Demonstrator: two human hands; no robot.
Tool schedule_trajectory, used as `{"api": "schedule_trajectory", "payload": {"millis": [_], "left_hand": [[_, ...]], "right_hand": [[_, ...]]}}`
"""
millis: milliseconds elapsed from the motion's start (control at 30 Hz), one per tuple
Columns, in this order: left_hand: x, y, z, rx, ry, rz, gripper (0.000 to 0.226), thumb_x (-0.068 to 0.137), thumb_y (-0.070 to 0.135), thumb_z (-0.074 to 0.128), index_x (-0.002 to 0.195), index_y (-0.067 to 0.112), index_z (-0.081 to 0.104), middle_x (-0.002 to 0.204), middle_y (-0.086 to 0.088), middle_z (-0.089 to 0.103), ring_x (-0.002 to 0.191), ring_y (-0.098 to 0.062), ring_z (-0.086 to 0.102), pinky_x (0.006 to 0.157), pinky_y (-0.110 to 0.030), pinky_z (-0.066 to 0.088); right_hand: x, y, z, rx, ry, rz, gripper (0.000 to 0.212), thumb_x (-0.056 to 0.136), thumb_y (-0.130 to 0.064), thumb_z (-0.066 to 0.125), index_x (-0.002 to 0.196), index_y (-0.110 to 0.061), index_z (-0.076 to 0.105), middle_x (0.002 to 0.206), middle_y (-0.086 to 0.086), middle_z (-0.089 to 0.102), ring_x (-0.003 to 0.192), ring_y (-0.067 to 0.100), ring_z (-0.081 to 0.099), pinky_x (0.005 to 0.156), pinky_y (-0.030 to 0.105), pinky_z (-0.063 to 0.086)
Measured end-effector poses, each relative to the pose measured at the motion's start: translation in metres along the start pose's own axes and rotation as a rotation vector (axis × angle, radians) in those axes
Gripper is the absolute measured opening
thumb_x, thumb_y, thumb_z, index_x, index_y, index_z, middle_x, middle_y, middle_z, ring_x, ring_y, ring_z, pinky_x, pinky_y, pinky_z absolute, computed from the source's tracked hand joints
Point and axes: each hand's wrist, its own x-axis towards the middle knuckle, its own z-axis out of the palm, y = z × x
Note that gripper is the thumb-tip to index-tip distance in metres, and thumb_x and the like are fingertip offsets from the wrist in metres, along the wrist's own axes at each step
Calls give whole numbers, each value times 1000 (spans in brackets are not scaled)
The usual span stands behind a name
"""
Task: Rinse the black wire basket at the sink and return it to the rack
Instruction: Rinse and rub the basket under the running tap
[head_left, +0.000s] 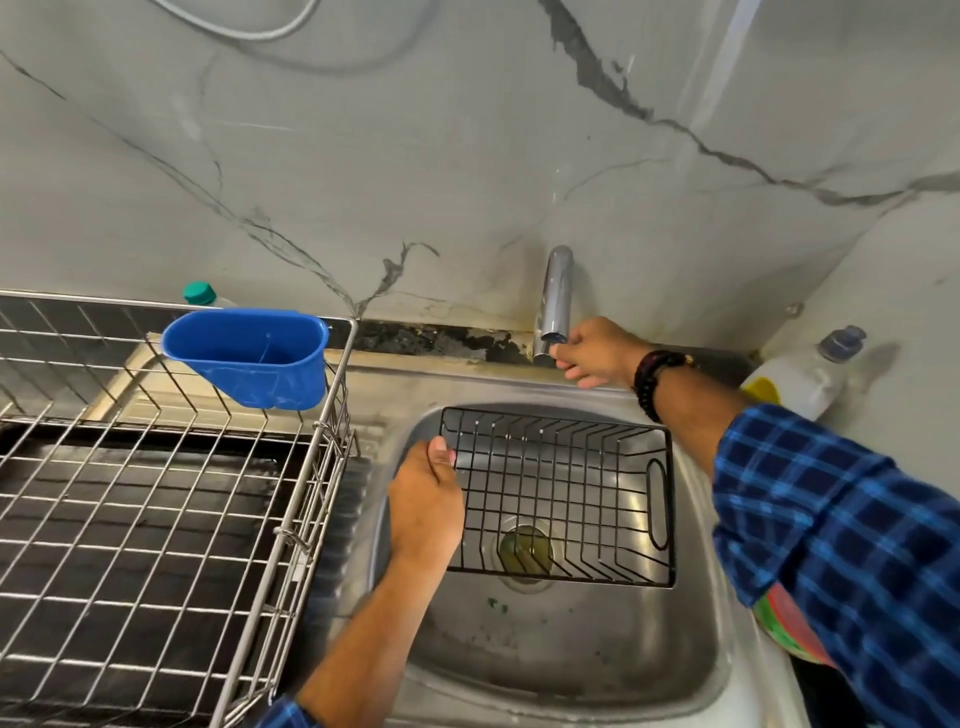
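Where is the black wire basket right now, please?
Head view: the black wire basket is in the sink over the drain, right of the dish rack, its left edge gripped by the left hand.

The steel sink (457, 384) has a basin at the right and a ribbed drainboard at the left. A silver wire rack (156, 493) stands on the drainboard. The black wire basket (561, 488) is inside the basin, over the drain (524, 551). On the back ledge stands the tap (556, 296), and a white bottle (800, 379) is in the right corner
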Motion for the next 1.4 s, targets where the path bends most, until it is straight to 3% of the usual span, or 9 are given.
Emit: {"api": "schedule_trajectory", "payload": {"millis": [300,467,633,767,1000,1133,1233,1300,1400], "left_hand": [[-3,-6,2,9,4,-6,40,108,33,36,99,7,64,58,8,43,46,-4,38,35,-12,30],[-5,-8,3,6,8,-16,40,108,33,36,100,6,64,58,8,44,45,-4,37,35,-12,29],[-3,-5,5,24,10,-11,41,107,36,35,100,7,64,59,8,44,45,-4,37,35,-12,28],[-3,-2,6,10,9,-16,39,107,36,35,102,10,64,60,7,45,45,-4,37,34,-12,29],[-3,-3,9,-7,5,-40,39,107,37,35,100,10,64,67,7,52,49,-4,41,41,-13,31],[-5,-2,6,-26,1,-47,38,107,37,34,94,15,62,65,1,49,49,-9,37,42,-20,31],[-4,1,4,-63,5,-51,36,107,36,35,91,18,61,69,-4,50,57,-14,41,51,-31,38],[-3,2,5,-69,5,-47,37,108,36,35,93,16,62,70,-4,52,58,-14,42,52,-30,38],[-2,3,5,-72,-1,-47,37,108,36,35,94,14,62,71,-4,51,58,-13,42,51,-28,38]], "right_hand": [[6,-7,15,-249,333,-210,11,92,-17,73,94,-7,70,80,1,67,83,23,72,83,41,61],[14,-6,9,-158,279,-197,17,90,-14,75,105,-8,68,93,8,71,85,24,73,78,39,63],[22,-6,16,-277,296,-201,31,89,-16,76,68,-22,54,82,2,64,82,25,70,80,35,59],[32,-2,21,-196,277,-133,23,92,-16,71,74,-20,59,83,2,66,64,17,67,71,32,61],[37,-4,17,-248,232,-141,27,93,-14,67,69,-20,55,79,3,67,80,25,72,79,36,61],[45,5,8,59,80,-60,12,89,-15,76,95,-10,67,97,4,69,90,20,71,83,34,62],[45,16,-7,485,-195,81,60,78,-19,79,130,-2,55,137,26,59,122,36,62,98,45,56],[49,24,-6,688,-277,171,88,73,-27,76,148,1,39,148,35,43,125,45,58,86,48,61],[53,25,2,930,-312,238,48,93,-17,62,135,1,50,143,32,46,111,40,63,75,48,62]]}}
